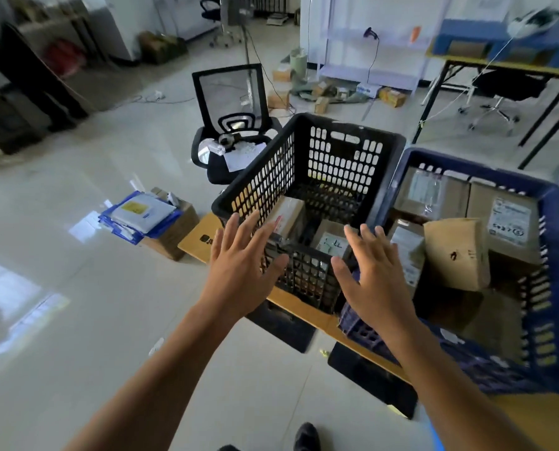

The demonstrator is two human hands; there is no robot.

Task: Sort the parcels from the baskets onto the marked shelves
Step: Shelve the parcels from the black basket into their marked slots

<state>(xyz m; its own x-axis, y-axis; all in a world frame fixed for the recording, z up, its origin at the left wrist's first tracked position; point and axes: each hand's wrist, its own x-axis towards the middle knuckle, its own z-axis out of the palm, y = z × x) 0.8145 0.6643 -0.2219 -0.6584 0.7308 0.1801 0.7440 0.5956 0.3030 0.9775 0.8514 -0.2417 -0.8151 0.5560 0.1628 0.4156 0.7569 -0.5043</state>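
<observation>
A black slotted basket (343, 148) stands on a low yellow board, with a few cardboard parcels (332, 237) lying at its bottom. To its right a blue basket (551, 222) is packed with several brown parcels (455, 253), some with white labels. My left hand (244, 266) hovers over the black basket's near left corner, fingers spread, holding nothing. My right hand (374, 276) hangs over the near rim between the two baskets, also spread and empty. Neither hand touches a parcel.
A black mesh office chair (231, 102) with papers on its seat stands behind the black basket. A carton topped with blue folders (141, 214) sits on the floor to the left. A yellow table (512, 65), a white shelf frame (372, 43) and scattered boxes lie beyond.
</observation>
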